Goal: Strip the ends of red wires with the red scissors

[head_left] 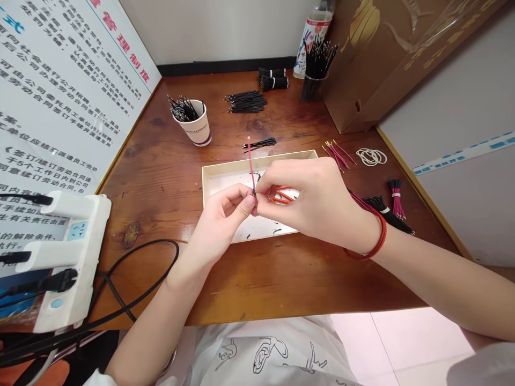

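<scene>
Observed at the tabletop (153, 177): close two-handed work on a slender pink wire (250, 158). The wire stands nearly upright at the centre of the frame, above the far part of a shallow white tray (219, 181), its dark lower section (254, 191) lying between the fingertips.

Handling, in my judgement: both hands should bear close to that dark section, pressure light and even, so the thin wire neither bends nor twists. Working over the tray is sound, since dark scraps already lie inside it. Forearms should stay low and steady.

Grip, left hand (221, 217): thumb and forefinger together, clamped on the wire at its lower end; the remaining fingers curl loosely behind.

Grip, right hand (316, 190): thumb and forefinger brought in close, tips against the dark section. Whether they clamp it or merely touch cannot be told. Orange handles (284, 195) show beneath this hand; held or lying in the tray, undetermined.
</scene>
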The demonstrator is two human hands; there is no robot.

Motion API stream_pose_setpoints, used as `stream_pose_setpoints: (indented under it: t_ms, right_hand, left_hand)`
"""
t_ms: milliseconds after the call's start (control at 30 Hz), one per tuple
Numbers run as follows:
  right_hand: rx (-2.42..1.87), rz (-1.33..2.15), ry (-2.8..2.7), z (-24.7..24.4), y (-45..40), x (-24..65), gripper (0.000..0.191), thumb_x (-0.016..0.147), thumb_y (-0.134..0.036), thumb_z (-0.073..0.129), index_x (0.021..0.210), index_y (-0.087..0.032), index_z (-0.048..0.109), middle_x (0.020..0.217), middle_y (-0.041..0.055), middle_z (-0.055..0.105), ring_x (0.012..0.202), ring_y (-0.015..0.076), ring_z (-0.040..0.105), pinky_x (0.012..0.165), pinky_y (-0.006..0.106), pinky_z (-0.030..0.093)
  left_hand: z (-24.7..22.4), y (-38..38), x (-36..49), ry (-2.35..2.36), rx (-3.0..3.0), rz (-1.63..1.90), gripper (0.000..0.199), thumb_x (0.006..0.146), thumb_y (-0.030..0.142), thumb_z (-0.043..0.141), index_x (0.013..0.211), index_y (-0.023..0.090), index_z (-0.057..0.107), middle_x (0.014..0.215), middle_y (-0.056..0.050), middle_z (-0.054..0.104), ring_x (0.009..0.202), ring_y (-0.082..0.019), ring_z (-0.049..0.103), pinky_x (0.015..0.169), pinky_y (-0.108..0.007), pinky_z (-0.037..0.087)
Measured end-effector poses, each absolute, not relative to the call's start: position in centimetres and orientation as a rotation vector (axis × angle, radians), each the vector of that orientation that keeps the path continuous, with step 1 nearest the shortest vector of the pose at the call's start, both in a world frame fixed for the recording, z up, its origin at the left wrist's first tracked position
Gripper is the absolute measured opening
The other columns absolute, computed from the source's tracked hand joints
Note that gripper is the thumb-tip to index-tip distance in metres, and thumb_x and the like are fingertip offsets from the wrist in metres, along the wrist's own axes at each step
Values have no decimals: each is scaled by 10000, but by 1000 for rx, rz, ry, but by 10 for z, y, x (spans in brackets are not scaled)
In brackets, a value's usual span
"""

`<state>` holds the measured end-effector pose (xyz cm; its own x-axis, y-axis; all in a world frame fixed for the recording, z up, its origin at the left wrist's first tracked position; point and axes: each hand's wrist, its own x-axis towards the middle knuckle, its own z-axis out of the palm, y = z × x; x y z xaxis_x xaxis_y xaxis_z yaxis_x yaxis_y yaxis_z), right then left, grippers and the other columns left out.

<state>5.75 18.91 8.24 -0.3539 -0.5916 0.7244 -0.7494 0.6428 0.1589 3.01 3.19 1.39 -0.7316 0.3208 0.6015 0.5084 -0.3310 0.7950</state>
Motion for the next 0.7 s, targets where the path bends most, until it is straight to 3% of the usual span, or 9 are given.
stream_pose_setpoints:
  t_ms: [200,467,600,700]
  right_hand:
    - [924,206,-2085,78,184,59,188,821,-140,618,641,-190,601,640,-16,632,612,120,569,580,261,401]
    - [1032,1034,-2303,77,190,50,110,857,-225,670,785,-164,726,699,1,720,692,136,637,649,276,476]
    - [1034,994,-2281,74,191,47,135,872,-175,642,748,-151,689,663,-5,681,679,127,612,634,266,455]
    - [1065,695,-2195,70,190,46,133,893,-119,575,783,-144,646,701,2,662,648,111,572,601,244,425]
  left_hand:
    - [15,30,28,-1700,-1108,-2360,274,874,404,657,740,166,634,735,-5,537,760,-140,501,786,-273,446]
    - [14,30,27,-1719,-941,-2367,298,791,404,747,641,162,659,657,-9,595,704,-127,536,713,-242,443]
    - [13,32,25,-1705,-928,-2421,345,740,467,779,637,160,663,633,0,580,684,-118,530,705,-235,453]
    - [14,33,24,-1698,-904,-2455,370,709,495,794,641,158,657,636,3,569,671,-113,515,706,-240,456]
